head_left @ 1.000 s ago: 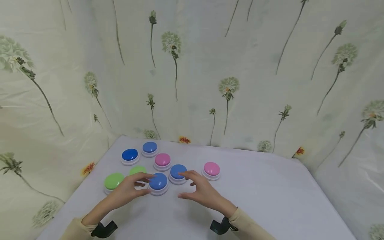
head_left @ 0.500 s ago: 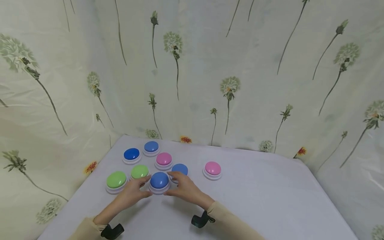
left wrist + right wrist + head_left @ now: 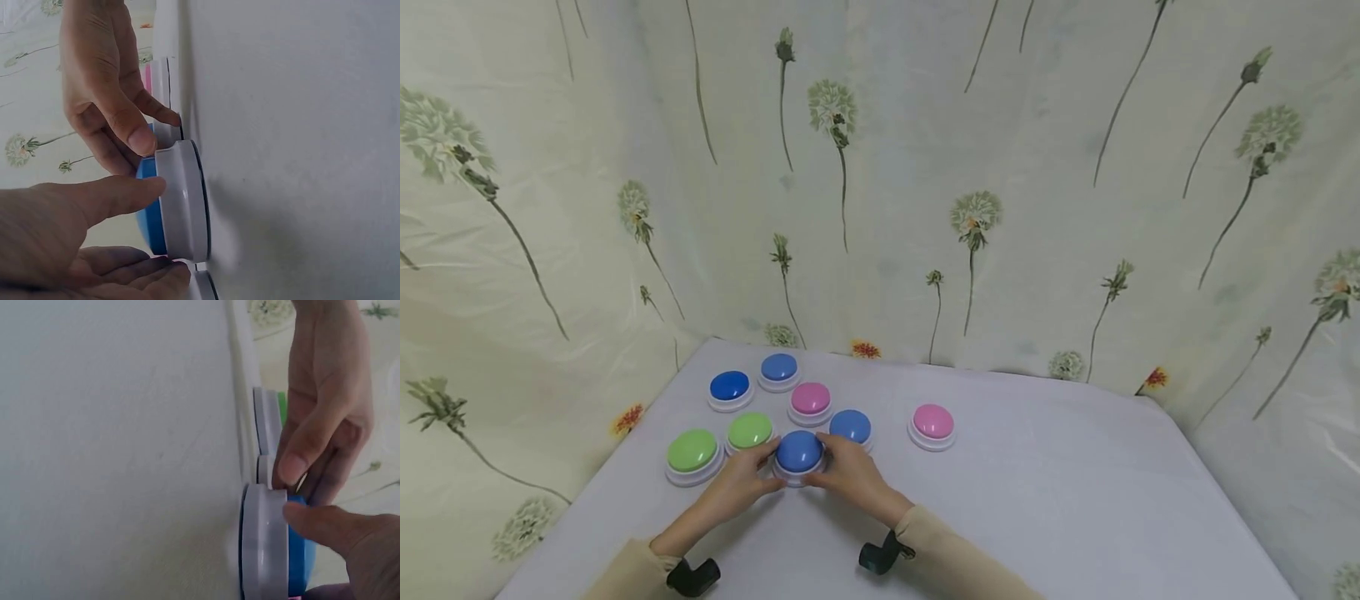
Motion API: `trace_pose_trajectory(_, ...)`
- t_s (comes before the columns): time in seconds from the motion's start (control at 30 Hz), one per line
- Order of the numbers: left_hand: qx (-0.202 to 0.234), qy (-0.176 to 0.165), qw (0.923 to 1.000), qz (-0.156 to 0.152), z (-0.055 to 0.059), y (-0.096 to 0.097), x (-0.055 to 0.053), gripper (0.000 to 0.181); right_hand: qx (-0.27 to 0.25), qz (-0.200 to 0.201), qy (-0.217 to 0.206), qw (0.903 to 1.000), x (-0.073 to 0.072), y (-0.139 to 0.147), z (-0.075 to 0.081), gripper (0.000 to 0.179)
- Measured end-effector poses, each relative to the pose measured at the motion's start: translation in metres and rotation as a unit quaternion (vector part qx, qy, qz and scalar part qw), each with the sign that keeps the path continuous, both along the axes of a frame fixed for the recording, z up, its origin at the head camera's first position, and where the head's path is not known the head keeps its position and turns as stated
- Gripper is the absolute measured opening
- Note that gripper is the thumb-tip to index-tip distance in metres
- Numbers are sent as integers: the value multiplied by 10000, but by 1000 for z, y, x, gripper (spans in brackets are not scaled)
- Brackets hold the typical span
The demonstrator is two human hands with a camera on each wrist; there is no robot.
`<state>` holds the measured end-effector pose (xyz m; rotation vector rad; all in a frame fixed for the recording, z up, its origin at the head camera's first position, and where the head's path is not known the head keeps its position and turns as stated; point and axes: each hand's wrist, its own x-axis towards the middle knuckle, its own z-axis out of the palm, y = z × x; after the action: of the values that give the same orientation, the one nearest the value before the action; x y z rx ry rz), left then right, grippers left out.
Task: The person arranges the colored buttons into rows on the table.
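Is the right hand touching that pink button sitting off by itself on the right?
Apart. The head view shows it: white table lies between the right hand and the pink button.

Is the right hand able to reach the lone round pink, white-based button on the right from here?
Likely yes, after releasing the front round blue button it holds: only white tabletop seems to lie between the right hand and the pink button.

Left grip (image 3: 739, 484) and right grip (image 3: 853, 477) flank a button (image 3: 799, 451) on the table (image 3: 1075, 500).
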<state>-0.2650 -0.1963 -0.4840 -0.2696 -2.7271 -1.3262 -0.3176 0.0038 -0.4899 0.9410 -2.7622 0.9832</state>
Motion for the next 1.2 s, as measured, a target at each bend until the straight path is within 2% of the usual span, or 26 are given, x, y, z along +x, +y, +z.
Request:
trace_pose_trajectory(0.23, 35, 220, 9997, 46, -7, 3, -10, 73, 396, -358, 532, 9972, 4, -12, 0, 65)
trace_pose_trajectory(0.43, -129, 435, 9989, 86, -13, 2, -16, 75, 339, -606, 754, 9947, 8, -15, -2, 65)
trace_pose_trajectory(0.57, -203, 544, 9982, 174, -13, 1, -15, 74, 286, -590, 785, 9948, 8, -15, -4, 64)
trace_pose_trajectory(0.73, -335, 808, 9961, 107, -11, 3, -10, 71, 412, -583, 704, 9950, 9, -12, -4, 65)
trace_pose_trajectory(0.8, -342, 804, 9961, 107, -10, 3, -8, 71, 476, -584, 624, 9952, 9, -11, -2, 65)
trace_pose_trajectory(1.03, -283, 455, 9983, 234, -4, 4, -7, 72, 403, -548, 482, 9965, 12, -7, 7, 64)
trace_pose_trajectory(1.2, -151, 523, 9983, 229, 2, 6, -3, 71, 292, -474, 488, 9973, 14, -1, 13, 65)
